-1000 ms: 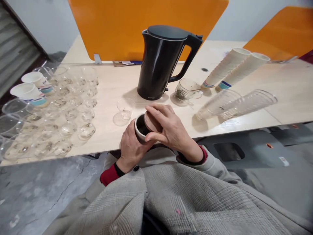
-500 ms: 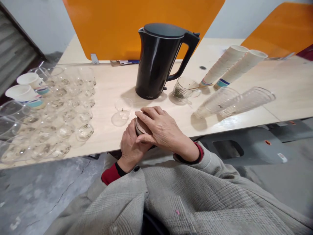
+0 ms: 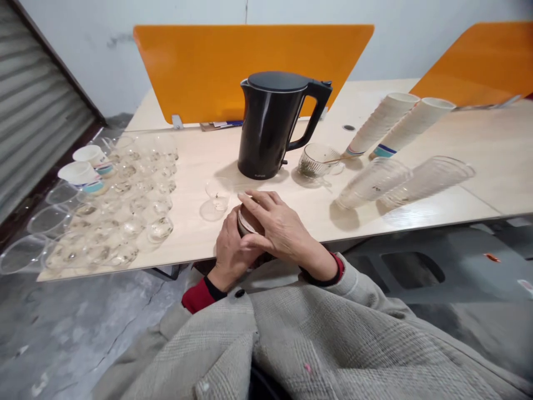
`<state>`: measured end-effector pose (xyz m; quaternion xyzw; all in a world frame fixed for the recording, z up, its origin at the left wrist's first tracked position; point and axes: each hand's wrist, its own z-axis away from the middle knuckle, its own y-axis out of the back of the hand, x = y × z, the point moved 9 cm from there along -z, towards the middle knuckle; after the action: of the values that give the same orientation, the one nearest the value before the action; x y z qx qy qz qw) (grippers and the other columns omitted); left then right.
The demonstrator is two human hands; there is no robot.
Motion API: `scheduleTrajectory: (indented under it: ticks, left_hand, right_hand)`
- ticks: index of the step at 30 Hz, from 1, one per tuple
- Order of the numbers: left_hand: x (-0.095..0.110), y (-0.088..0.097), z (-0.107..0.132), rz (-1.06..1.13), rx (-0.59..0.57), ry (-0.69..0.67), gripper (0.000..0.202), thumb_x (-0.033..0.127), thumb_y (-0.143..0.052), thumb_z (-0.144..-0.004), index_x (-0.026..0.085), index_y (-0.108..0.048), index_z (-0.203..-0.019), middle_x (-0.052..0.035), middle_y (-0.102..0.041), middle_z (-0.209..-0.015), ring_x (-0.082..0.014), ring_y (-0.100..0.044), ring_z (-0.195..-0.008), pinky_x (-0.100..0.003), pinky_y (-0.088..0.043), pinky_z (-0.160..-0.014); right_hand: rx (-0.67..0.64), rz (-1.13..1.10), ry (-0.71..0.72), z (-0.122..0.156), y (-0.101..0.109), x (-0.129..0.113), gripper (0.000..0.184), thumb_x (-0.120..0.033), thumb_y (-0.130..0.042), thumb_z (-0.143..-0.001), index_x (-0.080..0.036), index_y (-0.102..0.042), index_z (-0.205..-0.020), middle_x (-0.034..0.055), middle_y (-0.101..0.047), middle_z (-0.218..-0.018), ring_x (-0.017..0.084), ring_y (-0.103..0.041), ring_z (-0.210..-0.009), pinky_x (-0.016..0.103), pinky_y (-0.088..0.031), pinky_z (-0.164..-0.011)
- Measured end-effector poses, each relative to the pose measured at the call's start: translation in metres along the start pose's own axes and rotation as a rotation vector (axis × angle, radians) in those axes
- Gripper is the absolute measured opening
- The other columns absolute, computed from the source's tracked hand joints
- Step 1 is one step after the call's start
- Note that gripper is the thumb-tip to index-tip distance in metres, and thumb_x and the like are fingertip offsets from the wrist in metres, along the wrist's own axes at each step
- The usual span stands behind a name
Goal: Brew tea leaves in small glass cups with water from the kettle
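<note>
At the table's front edge, my left hand (image 3: 232,251) is wrapped around the side of a small brown round container (image 3: 251,221). My right hand (image 3: 283,229) lies over its top, fingers curled across and gripping the rim; most of the container is hidden. Just beyond my left hand stands a clear plastic cup (image 3: 218,194) with a few dark bits at its bottom. Behind my hands is a black electric kettle (image 3: 270,130), its lid down. Beside the kettle, a ribbed glass cup (image 3: 317,161) holds dark green leaves and a thin stick.
Many clear plastic cups (image 3: 160,228) with dark bits crowd the table's left side, along with two paper cups (image 3: 81,175). On the right lean stacks of paper cups (image 3: 383,122) and clear cups (image 3: 375,180). An orange divider (image 3: 200,72) rises behind the kettle; a grey chair (image 3: 462,255) is below right.
The camera view has tilted up and shifted, so everything appears lower in the picture and more wall shows. Both hands keep the same hold on the brown container.
</note>
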<state>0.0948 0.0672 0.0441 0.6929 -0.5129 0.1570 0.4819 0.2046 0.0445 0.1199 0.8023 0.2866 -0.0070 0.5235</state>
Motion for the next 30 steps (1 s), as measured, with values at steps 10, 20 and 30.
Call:
scheduleTrajectory:
  ticks: [10,20,30]
  left_hand:
    - [0.034,0.037,-0.005,0.079,0.043,-0.056,0.108,0.071,-0.088,-0.072,0.020,-0.042,-0.155,-0.0201,-0.065,-0.151,-0.0392,-0.063,-0.142,-0.054,-0.056,-0.117]
    - [-0.002,0.042,-0.007,0.102,-0.025,-0.005,0.070,0.059,-0.078,-0.090,0.020,-0.058,-0.145,-0.0161,-0.072,-0.141,-0.0310,-0.069,-0.133,-0.047,-0.062,-0.102]
    - [-0.036,0.042,0.002,-0.199,-0.006,-0.040,0.030,0.036,-0.069,-0.097,0.021,-0.073,-0.123,-0.0109,-0.079,-0.122,-0.0271,-0.073,-0.117,-0.044,-0.061,-0.104]
  right_hand:
    - [0.051,-0.525,-0.079,0.018,0.027,0.021,0.131,-0.091,-0.078,-0.070,-0.025,-0.029,-0.173,0.0193,-0.050,-0.167,0.040,-0.051,-0.153,0.060,-0.044,-0.126]
    - [0.259,-0.349,-0.147,-0.024,0.039,0.048,0.107,-0.069,-0.083,-0.077,-0.022,-0.041,-0.164,0.0168,-0.053,-0.163,0.040,-0.052,-0.151,0.060,-0.046,-0.125]
    - [0.333,-0.261,-0.102,-0.163,0.000,0.079,0.105,-0.062,-0.080,-0.083,-0.022,-0.032,-0.167,0.0161,-0.045,-0.168,0.040,-0.041,-0.158,0.063,-0.035,-0.133]
